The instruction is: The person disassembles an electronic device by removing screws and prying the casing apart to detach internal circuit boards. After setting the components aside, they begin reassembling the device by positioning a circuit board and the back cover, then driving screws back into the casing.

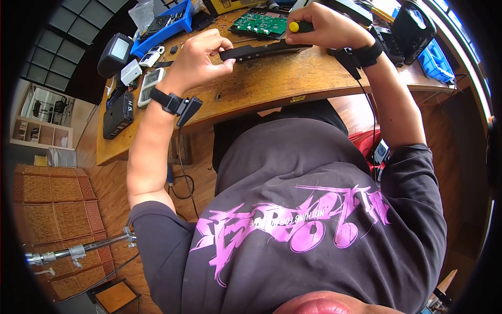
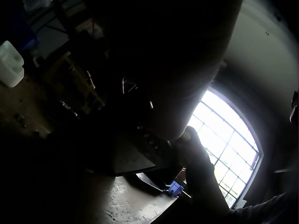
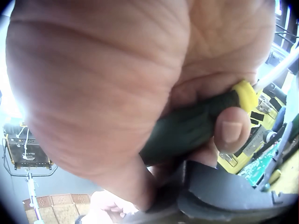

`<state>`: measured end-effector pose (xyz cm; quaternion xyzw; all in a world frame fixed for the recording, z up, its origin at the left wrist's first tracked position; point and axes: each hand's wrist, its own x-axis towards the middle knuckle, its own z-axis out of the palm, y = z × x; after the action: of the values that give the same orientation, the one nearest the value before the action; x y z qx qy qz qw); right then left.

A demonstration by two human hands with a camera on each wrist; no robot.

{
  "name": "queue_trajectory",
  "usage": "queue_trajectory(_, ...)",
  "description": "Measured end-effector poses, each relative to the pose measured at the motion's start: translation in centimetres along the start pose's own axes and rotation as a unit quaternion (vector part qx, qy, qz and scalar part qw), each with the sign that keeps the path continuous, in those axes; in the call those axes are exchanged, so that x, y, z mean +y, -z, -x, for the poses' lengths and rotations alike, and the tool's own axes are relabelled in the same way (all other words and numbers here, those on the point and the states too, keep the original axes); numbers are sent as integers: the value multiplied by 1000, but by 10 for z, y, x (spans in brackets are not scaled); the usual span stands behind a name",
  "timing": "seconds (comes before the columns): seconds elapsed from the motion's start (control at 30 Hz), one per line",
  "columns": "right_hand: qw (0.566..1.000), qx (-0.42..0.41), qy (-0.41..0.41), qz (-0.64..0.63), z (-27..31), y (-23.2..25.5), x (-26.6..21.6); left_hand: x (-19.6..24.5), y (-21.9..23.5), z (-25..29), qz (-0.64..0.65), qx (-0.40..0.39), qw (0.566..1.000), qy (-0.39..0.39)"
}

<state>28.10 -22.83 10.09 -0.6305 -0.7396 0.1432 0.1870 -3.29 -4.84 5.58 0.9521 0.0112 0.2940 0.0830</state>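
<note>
A long black plastic panel is held level over the front of the workbench. My left hand pinches its left end between thumb and fingers. At the other end my right hand grips the panel's edge while also holding a screwdriver in the curled fingers. In the right wrist view the screwdriver has a dark green handle, a yellow collar and a pale shaft pointing to the upper right. Just under it, the panel shows a bent, stepped edge. The left wrist view is mostly dark.
A green circuit board lies behind the panel on the wooden bench. To the left are a blue tray of parts, white devices and a black box. A blue bin stands at the right.
</note>
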Motion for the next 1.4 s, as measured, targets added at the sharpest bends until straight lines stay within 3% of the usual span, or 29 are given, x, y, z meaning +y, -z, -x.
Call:
queue_trajectory(0.13,997,44,49,-36,4,-5,7,-8,4,-3,17,-29,999,16)
queue_trajectory(0.2,989,87,116,12,8,-7,9,-6,4,-3,19,-39,999,20)
queue_trajectory(0.33,990,84,115,-5,8,-14,12,-5,4,-2,23,-43,998,32)
queue_trajectory(0.4,976,128,178,1,3,-31,20,-4,4,-1,23,-44,999,21)
queue_trajectory(0.53,970,125,208,8,2,-43,35,11,1,5,35,-55,998,4)
queue_trajectory(0.6,957,114,266,1,8,-54,34,18,-5,16,45,-55,997,1)
queue_trajectory(0.73,964,117,240,-10,29,-87,29,22,-33,43,34,-40,999,-14)
queue_trajectory(0.87,954,124,268,57,36,-110,38,26,-49,56,4,-10,998,-54)
queue_trajectory(1.07,945,159,271,87,35,-117,27,27,-53,59,3,1,999,-46)
queue_trajectory(1.4,954,121,245,126,28,-130,8,38,-59,54,-3,8,999,-42)
